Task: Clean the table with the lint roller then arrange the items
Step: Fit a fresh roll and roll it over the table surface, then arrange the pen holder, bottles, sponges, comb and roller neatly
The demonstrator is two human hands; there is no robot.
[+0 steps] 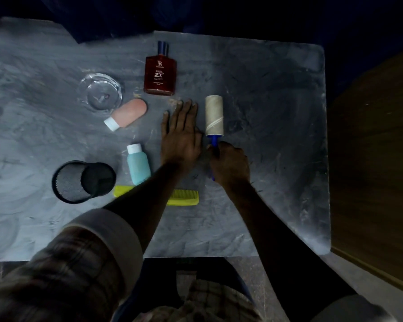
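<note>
The lint roller [214,116] lies with its pale roll on the grey table [277,135], right of centre. My right hand [229,165] is closed around its blue handle. Just left of the roll, my left hand [180,135] rests flat on the table with fingers stretched out, holding nothing. A dark red perfume bottle [159,74] lies beyond my left hand. To the left lie a pink tube [128,113] with a white cap, a teal bottle [137,165] and a yellow comb [184,197], partly hidden under my left forearm.
A glass ashtray [100,91] sits at the back left. A black mesh cup [79,181] lies on its side at the front left. A wooden surface [377,159] borders the table's right edge. Small bits of debris dot the table around the roller.
</note>
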